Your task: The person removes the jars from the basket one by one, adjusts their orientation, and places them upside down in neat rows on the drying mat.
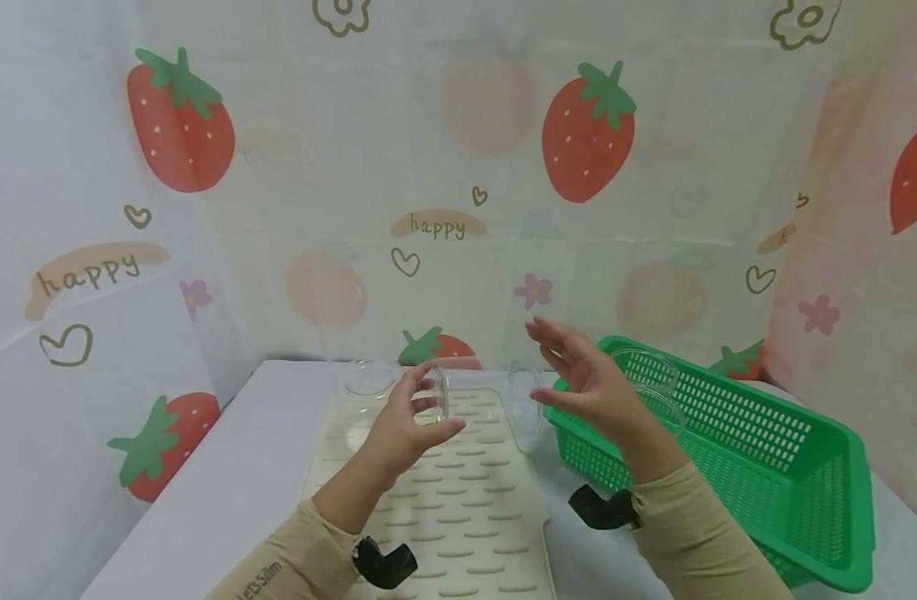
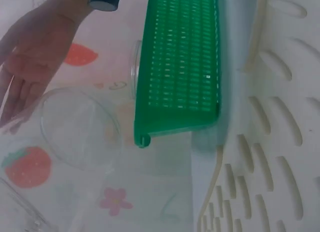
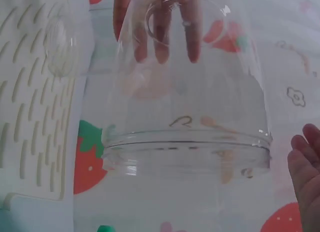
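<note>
Head view: left hand (image 1: 409,421) curls round a clear glass bowl (image 1: 436,393) above the cream drying mat (image 1: 466,508); right hand (image 1: 586,379), fingers spread, holds nothing beside the green basket (image 1: 766,467). Left wrist view: basket edge-on beside the mat. Right wrist view: bowl seen close, left fingers behind.

The clear plastic jar (image 1: 473,404) was transparent, wide-mouthed and empty, held on its side in the air above a ribbed mat. Its narrower end sat in the left hand (image 1: 406,425), fingers curled round it. Its wide rim faced the right hand (image 1: 589,383), just beside that open palm.
</note>
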The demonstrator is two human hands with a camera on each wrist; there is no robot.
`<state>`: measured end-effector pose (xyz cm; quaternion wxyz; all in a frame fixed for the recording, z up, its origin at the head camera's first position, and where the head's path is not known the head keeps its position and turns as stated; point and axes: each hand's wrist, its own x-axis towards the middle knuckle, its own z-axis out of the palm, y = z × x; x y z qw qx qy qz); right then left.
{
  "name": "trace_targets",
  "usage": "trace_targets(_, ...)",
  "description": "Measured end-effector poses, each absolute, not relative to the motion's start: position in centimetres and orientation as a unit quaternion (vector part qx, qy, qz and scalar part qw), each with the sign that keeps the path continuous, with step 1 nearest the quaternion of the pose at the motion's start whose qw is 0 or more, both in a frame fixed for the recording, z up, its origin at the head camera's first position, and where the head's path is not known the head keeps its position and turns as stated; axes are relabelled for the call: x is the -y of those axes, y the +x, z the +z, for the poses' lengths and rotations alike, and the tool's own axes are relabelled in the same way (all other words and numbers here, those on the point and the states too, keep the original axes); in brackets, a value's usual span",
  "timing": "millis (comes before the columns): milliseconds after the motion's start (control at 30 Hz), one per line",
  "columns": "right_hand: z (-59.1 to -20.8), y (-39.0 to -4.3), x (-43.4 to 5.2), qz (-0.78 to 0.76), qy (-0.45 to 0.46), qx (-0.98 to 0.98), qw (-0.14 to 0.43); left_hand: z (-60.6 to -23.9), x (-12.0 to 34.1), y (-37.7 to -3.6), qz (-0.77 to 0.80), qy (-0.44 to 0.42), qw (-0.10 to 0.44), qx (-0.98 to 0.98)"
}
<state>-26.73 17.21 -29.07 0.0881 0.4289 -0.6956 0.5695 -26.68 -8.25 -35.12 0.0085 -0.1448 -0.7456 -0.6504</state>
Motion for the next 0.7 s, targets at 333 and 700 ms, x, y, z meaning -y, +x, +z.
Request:
trace_targets(333, -30.2, -27.5, -15.7, 0.455, 0.420, 0.783, 0.055, -35.5, 7.3, -26.6, -0.592, -0.142, 0.028, 0.793)
trace_targets(700, -31.6, -27.8, -15.2, 0.294, 0.364, 0.880, 0.076, -35.9, 7.2, -26.7, -0.581, -0.152, 0.034, 0.799)
